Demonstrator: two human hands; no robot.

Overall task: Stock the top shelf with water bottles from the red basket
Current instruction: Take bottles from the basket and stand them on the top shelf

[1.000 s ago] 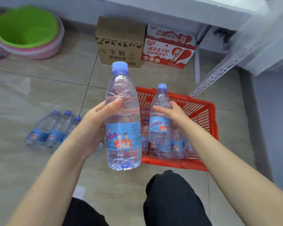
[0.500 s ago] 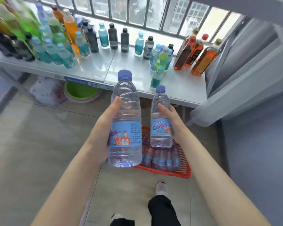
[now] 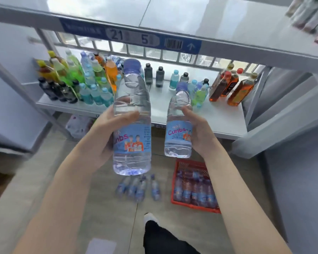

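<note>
Our left hand (image 3: pixel 101 136) grips one clear blue-capped plastic water bottle (image 3: pixel 132 114), our right hand (image 3: pixel 200 132) another (image 3: pixel 179 121), both upright below the grey metal top shelf (image 3: pixel 228 46).

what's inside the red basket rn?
The red basket holds a row of blue-labelled water bottles, packed close. Its right side is hidden behind the right forearm, and blur hides an exact count.
</note>
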